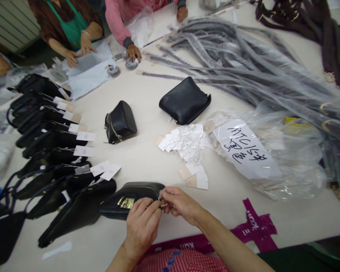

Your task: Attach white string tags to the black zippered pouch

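A black bag with a gold clasp (121, 196) lies on the white table near its front edge. My left hand (144, 223) is closed at the bag's right end, by the zipper end. Beside it, my right hand (178, 204) pinches a thin white string at the same corner, its fingertips almost touching those of the left. Past the hands lies a heap of white tags with strings (189, 143), with a few tags (197, 177) nearer to me. Two more black pouches, one smaller (123, 121) and one larger (184, 100), rest farther back.
Black bags with white tags (70, 211) are lined up at the left. Plastic-wrapped straps (215, 64) and a plastic bag with a handwritten sheet (246, 151) lie right. Purple tape (255, 226) marks the front edge. Other people's hands (133, 53) work across the table.
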`<state>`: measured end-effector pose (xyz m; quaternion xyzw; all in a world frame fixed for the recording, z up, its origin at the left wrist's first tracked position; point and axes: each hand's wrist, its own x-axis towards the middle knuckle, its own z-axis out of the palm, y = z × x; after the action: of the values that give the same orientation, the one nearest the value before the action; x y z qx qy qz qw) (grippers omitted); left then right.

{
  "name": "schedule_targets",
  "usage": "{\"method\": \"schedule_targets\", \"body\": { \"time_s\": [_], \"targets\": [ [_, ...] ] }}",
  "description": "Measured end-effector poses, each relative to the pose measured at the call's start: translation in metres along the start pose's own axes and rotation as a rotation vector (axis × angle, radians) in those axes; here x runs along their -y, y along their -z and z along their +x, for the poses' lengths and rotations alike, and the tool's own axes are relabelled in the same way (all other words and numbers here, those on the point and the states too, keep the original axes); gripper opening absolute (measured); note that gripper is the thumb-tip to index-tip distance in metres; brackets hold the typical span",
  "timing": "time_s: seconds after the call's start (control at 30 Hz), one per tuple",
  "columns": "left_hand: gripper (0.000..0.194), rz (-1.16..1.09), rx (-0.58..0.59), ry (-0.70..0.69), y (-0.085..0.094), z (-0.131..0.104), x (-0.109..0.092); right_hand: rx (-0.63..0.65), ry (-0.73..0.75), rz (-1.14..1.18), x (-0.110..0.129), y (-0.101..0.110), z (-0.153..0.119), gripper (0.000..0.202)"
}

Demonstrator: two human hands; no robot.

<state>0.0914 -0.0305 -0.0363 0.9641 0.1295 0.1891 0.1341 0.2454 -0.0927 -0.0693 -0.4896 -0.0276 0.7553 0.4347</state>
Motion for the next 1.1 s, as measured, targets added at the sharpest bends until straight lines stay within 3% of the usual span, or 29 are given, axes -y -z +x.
{"method": "schedule_targets", "body": {
  "time_s": [0.4, 0.6, 0.7, 0.83, 0.9, 1.0, 1.1],
  "targets": [
    [0.016, -0.010, 0.004, -0.002, -0.002, -0.004, -0.001, -0.047, -0.034, -0.179, 0.008, -0.005, 0.009, 0.017],
    [0.019, -0.026, 0.097, 0.060, 0.004, 0.007, -0.001, -0.155, 0.229, -0.273, 0.013, 0.003, 0.006, 0.015],
    [0.015, -0.054, 0.211, 0.151, 0.020, 0.021, -0.004, -0.223, 0.395, -0.262, 0.017, 0.010, -0.003, 0.012],
    [0.030, -0.111, 0.296, 0.459, 0.035, 0.038, -0.008, -0.204, 0.464, -0.172, 0.016, 0.008, -0.015, 0.023],
    [0.027, -0.199, 0.329, 0.563, 0.033, 0.045, -0.011, -0.194, 0.468, -0.115, 0.014, 0.003, -0.020, 0.025],
    [0.019, -0.322, 0.373, 0.599, 0.024, 0.054, -0.015, -0.185, 0.482, -0.037, 0.014, -0.004, -0.025, 0.027],
    [0.024, -0.467, 0.392, 0.671, 0.019, 0.060, -0.019, -0.176, 0.487, 0.047, 0.016, -0.007, -0.030, 0.027]
  ]
}}
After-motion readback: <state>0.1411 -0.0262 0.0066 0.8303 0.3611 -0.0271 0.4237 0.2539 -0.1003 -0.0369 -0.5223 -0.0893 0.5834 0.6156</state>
